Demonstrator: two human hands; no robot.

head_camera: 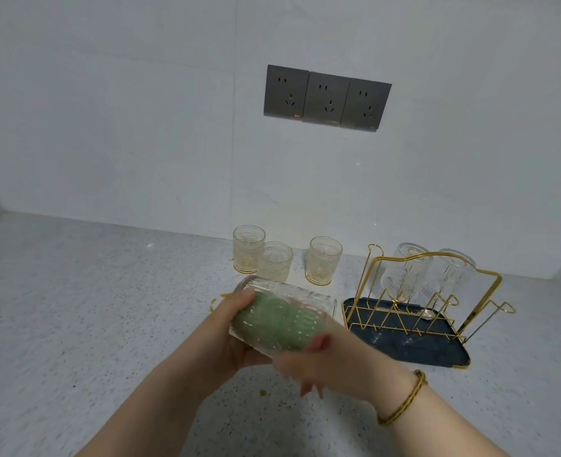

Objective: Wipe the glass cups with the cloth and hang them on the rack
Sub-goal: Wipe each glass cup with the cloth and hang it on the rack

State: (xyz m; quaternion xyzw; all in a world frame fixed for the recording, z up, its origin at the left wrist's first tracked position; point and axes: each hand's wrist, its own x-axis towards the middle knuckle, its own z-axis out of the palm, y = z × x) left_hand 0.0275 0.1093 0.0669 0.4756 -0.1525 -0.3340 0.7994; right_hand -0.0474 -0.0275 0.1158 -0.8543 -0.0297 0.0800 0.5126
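Above worktop [91,324]: tilted glass cup [292,300], green cloth [272,324] inside, gripped by left hand [236,331] fingers. Right hand [322,364] blurred against lower side, grip unclear. Beyond, three upright cups [276,260]. Right, gold rack [437,301] holding two inverted cups [404,272].

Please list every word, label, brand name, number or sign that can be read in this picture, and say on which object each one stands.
No text is legible in this view.
Left wall socket: a tiny orange-red mark at its lower edge, too small to read.
Glass cup, cloth, rack: no label or print visible.
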